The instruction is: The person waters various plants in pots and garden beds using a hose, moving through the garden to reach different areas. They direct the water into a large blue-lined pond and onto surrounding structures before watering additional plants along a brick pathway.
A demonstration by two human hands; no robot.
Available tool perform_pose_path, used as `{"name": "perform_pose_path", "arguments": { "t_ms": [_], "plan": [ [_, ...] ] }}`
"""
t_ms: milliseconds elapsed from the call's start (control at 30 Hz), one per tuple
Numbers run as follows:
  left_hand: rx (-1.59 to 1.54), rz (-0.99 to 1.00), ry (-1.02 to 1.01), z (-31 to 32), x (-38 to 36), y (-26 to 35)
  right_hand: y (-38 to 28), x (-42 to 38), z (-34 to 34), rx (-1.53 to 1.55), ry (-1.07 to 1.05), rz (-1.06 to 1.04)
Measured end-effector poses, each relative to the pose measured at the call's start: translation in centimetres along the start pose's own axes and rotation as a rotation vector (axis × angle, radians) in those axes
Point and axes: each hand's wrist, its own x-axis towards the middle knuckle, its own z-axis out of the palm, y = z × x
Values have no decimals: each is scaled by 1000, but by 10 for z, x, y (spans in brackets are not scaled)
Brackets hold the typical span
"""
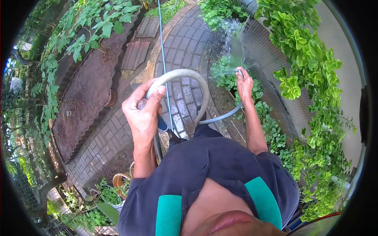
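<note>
My left hand (141, 108) is closed around a thick grey garden hose (204, 88), which arches up from the grip and bends back down in front of my body. My right hand (245, 83) is stretched forward, its fingers wrapped round the hose's outlet end, with the thumb near the tip. Water (235, 45) sprays out ahead of it over low green plants (223, 70). A pale blue-grey stretch of hose (222, 117) curves from below my right forearm toward my middle. How the two stretches of hose join is hidden.
A curved brick path (187, 37) runs ahead. To the left lies a soil bed (88, 88) edged with corrugated sheets. Mesh fencing (271, 59) and leafy hanging plants (307, 51) line the right. A thin blue hose (162, 43) crosses the path; flowerpots (120, 181) stand lower left.
</note>
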Motion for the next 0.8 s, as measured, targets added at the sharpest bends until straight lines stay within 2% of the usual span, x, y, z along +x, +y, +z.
{"name": "perform_pose_path", "arguments": {
  "t_ms": [200, 233, 367, 600, 733, 800],
  "plan": [
    [11, 74, 79, 25, 92, 23, -29, 100, 49, 78, 69, -86],
    [11, 87, 100, 29, 108, 27, -31, 115, 53, 124, 33, -3],
    [-51, 89, 119, 30, 179, 23, -34, 168, 93, 291, 97, 98],
    [-82, -29, 23, 33, 363, -21, -54, 261, 168, 240, 182, 197],
    [-120, -8, 22, 20, 471, -11, -81, 315, 225, 253, 282, 186],
    [-147, 35, 40, 7, 521, 2, -106, 345, 257, 423, 310, 254]
  ]
}}
